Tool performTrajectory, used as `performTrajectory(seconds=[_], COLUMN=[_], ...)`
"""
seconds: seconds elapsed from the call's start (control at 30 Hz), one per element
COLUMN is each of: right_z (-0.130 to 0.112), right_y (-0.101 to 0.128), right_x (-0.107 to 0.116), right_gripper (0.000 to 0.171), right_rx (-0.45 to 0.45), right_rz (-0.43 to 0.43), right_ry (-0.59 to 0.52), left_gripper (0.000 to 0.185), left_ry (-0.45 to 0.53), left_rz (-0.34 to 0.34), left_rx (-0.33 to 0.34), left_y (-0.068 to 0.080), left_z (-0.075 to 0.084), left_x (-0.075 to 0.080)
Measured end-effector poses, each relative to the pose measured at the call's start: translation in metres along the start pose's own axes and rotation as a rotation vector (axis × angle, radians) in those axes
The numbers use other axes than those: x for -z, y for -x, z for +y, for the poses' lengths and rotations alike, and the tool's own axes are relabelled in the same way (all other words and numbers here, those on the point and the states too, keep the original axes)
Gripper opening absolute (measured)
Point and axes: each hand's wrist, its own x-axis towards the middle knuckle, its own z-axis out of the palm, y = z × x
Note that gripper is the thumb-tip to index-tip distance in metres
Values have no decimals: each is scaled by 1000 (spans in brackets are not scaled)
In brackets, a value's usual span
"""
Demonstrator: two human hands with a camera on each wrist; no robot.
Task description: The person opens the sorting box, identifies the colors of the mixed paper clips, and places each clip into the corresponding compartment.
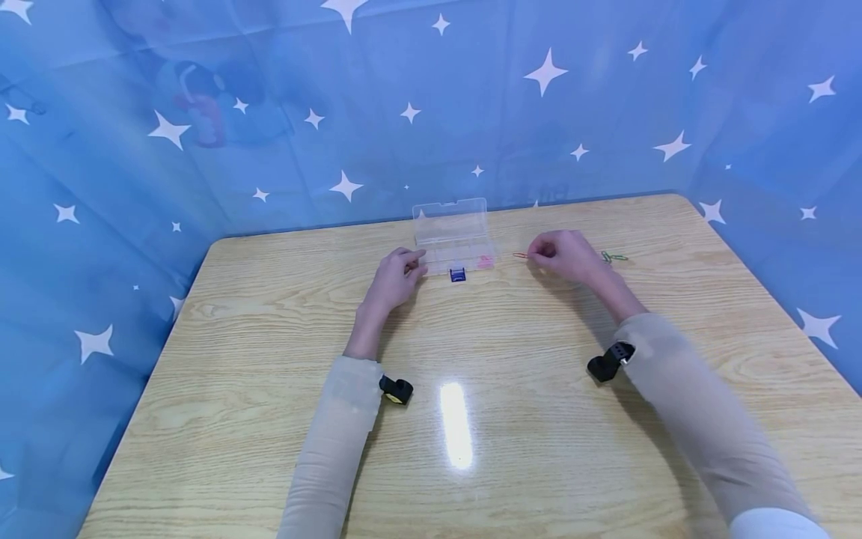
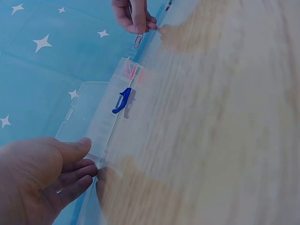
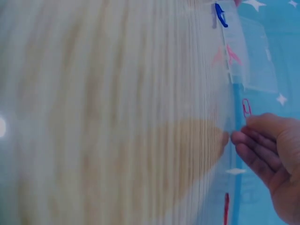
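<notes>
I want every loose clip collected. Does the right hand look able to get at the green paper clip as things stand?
Probably yes. The green paper clip lies on bare table just beside the right hand, nothing between them. But that hand already pinches a red paper clip, so its fingers are occupied.

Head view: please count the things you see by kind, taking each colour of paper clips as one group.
Clear box: 1
Paper clip groups: 3 (pink clips in the box, red-pink clip pinched by the right hand, green clips on the table)
Hands: 2 (right hand, left hand)
Wrist cameras: 2 (left wrist camera, right wrist camera)
Total: 8
</notes>
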Motion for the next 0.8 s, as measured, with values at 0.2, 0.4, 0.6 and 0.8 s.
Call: performTrajectory(seconds=[0.2,0.4,0.6,0.8], right_z=[-6,-15,-23,-35], right_y=[-5,-10,-15,-20], right_x=[-6,-11,-15,-17], right_gripper=[12,12,11,9], right_rx=[7,-8,37,53], right_rz=[9,25,39,33], right_ry=[-11,-42,-44,-80], left_gripper=[41,41,41,41], left_ry=[-8,-12,-12,-13], left_rz=[0,-2,1,7], left_rx=[3,3,1,6], left_y=[0,-1,-1,-1], left_z=[-1,-1,-1,-1], left_x=[-1,-2,-2,-1])
